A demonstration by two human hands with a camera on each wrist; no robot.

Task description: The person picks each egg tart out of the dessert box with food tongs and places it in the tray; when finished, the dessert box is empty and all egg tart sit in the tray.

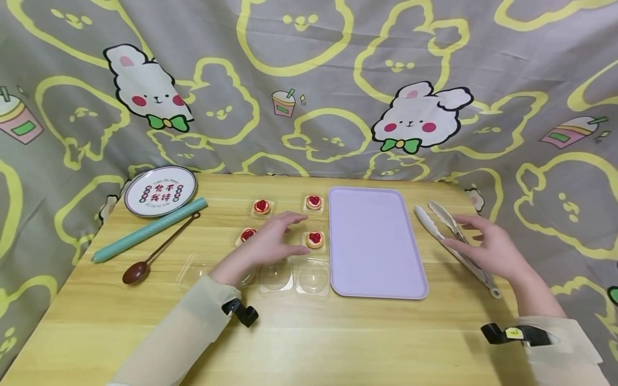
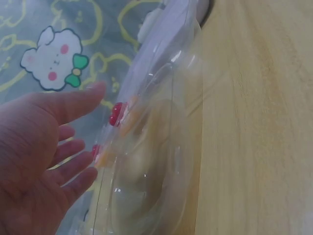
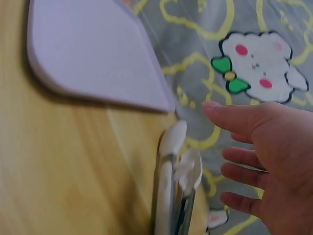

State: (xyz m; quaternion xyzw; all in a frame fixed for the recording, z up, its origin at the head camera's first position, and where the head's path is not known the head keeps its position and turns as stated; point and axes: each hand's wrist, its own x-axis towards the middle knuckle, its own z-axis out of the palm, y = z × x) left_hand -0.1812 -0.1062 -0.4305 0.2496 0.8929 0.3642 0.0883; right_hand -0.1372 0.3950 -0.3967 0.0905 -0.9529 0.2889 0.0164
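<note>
My left hand (image 1: 270,241) hovers over a clear plastic container (image 1: 314,276) with several compartments, its fingers loosely bent and holding nothing. Small red-topped tarts (image 1: 314,239) sit in the container's far compartments, and my hand partly covers one. In the left wrist view, thumb and fingers are spread beside the clear lid half (image 2: 146,161). On the right, my right hand (image 1: 494,249) hangs above the white-tipped metal tongs (image 1: 464,257), fingers parted around nothing. The right wrist view shows the tongs (image 3: 168,186) lying on the table, apart from that hand.
A lilac tray (image 1: 376,241) lies between the container and the tongs. To the left are a round plate (image 1: 161,191) with red lettering, a teal rod (image 1: 149,230) and a brown long-handled spoon (image 1: 137,272). A patterned curtain (image 1: 309,86) hangs behind the wooden table.
</note>
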